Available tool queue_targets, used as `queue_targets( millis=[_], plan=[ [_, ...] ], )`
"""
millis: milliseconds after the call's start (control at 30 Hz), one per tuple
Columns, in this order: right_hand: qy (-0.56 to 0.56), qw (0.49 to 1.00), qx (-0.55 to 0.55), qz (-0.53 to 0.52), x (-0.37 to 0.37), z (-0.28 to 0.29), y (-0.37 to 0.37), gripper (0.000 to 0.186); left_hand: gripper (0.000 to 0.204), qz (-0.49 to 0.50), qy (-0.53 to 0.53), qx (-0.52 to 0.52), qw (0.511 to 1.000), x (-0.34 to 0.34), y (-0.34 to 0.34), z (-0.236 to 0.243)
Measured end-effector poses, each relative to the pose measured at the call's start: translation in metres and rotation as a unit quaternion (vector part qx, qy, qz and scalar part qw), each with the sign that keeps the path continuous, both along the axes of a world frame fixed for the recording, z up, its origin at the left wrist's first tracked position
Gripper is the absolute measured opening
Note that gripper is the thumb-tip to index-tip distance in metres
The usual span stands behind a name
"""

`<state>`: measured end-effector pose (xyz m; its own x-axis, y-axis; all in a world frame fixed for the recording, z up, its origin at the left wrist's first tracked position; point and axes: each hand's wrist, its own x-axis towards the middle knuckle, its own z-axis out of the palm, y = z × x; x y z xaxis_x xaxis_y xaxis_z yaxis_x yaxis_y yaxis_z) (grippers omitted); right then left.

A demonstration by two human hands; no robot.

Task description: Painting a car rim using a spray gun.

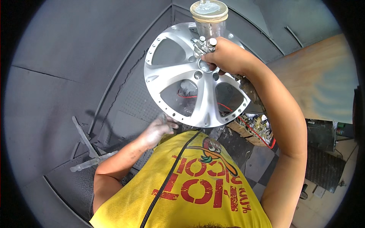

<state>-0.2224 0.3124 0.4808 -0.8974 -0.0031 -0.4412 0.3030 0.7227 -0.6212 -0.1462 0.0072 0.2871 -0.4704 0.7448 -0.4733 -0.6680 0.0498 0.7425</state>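
Observation:
My right hand [228,57] is wrapped round a metal spray gun [205,47], held over the middle of the wheel. On top of the gun sits a cup [210,19] with a pale cover tied round its rim and grey paint on it. Below lies a silver wheel face [207,102] with broad spokes and small holes along its edge. My left hand [159,129], dusted with grey paint, is beside the wheel's lower left edge. Its fingers are loosely bent and apart, holding nothing I can see; whether they touch the edge I cannot tell.
Grey paint-covered walls [76,45] rise at the left and back. A grey metal stand arm [85,136] sticks out at the left. At the right are a red hose [251,129], a wooden crate [247,133] of litter and a brown panel [315,76]. A black cord [171,178] crosses my yellow shirt.

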Motion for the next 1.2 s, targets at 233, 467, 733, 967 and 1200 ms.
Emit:
queue_targets(
  millis=[233, 467, 733, 967, 1200],
  plan=[
    [-0.018, 0.998, -0.055, -0.002, 0.017, 0.001, -0.011, 0.016, 0.055, -0.162, 0.035, -0.008, 0.986, 0.010, 0.007, -0.017],
    [0.003, 0.998, -0.069, 0.005, 0.044, 0.006, -0.020, 0.019, 0.051, 0.056, -0.004, -0.068, 0.996, -0.013, -0.007, -0.022],
    [0.066, 0.996, -0.055, -0.002, 0.051, 0.022, -0.015, 0.018, 0.040, 0.118, 0.011, -0.063, 0.991, -0.031, -0.012, -0.009],
    [0.035, 0.998, -0.057, 0.002, 0.047, 0.010, -0.024, 0.017, 0.053, -0.022, -0.080, -0.007, 0.997, 0.010, -0.004, -0.025],
    [0.031, 0.999, -0.027, 0.011, 0.063, 0.005, -0.022, 0.021, 0.033, 0.096, -0.008, -0.056, 0.994, -0.017, -0.015, -0.037]
  ],
)
